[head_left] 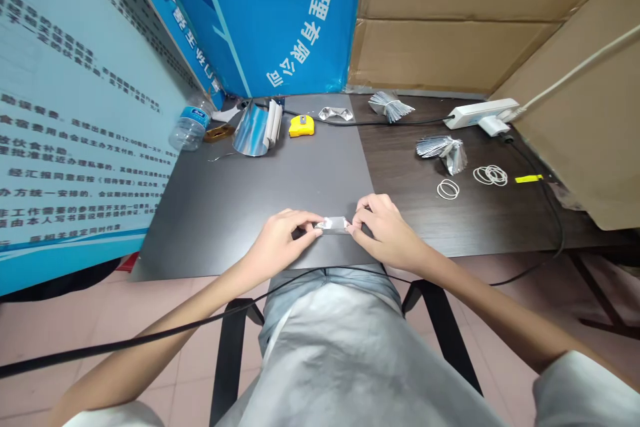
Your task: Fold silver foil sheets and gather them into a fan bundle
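Note:
A small piece of shiny silver foil [334, 224] lies between my two hands near the front edge of the grey mat [240, 200]. Its left end is pinched between the thumb and fingers of my left hand [287, 237]. At the other end, my right hand [383, 227] pinches the foil the same way. The middle of the foil is flat and both ends look creased. Another silver foil piece [335, 114] with gathered ends lies farther back on the mat.
A yellow tape measure [301, 125], a rolled silver-blue sheet [256, 128] and a plastic bottle [191, 123] stand at the back left. Foil bundles [391, 107], rubber bands [491, 175] and a white power strip [483, 113] lie right. A black cable [200, 323] crosses above my lap.

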Available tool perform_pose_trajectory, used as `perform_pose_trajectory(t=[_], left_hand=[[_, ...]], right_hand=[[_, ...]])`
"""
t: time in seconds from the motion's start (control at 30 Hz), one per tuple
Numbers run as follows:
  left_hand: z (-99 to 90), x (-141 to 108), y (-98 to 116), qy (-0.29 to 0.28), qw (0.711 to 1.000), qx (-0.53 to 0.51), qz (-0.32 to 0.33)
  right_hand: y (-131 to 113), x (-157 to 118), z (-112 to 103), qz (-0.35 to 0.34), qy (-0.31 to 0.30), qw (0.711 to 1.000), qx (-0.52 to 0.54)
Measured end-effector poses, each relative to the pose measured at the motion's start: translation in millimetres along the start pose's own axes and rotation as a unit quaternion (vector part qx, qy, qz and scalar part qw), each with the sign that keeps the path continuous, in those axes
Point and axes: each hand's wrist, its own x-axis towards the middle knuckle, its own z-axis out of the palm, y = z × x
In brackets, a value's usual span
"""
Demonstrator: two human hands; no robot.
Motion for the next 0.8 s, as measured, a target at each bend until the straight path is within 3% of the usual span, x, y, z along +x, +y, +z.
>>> perform_pose_trajectory(t=[0.2, 0.37, 0.47, 0.6, 0.67, 0.8], left_hand=[[-19.2, 15.7, 10.4, -0.105, 0.986, -0.074, -0.111], [-34.8, 40.5, 14.1, -0.201, 0.972, -0.034, -0.116], [-37.9, 44.0, 13.5, -0.225, 0.97, -0.005, -0.09], [-27.0, 30.8, 14.5, -0.16, 0.982, 0.095, 0.04], [-15.4, 22.2, 15.0, -0.11, 0.967, 0.2, 0.115], [8.9, 15.3, 11.8, -0.027, 0.923, 0.345, 0.169]], right_hand=[[-4.9, 9.8, -8.1, 0.035, -0.027, 0.999, -0.012], [-5.1, 19.3, -16.1, 0.039, -0.058, 0.997, -0.011], [-0.9, 19.6, -16.9, 0.021, -0.061, 0.998, 0.004], [1.3, 14.4, -16.8, -0.021, -0.042, 0.998, 0.04], [-1.1, 12.7, -19.0, -0.023, -0.029, 0.997, 0.071], [-5.6, 15.8, -25.8, 0.081, -0.034, 0.978, 0.191]])
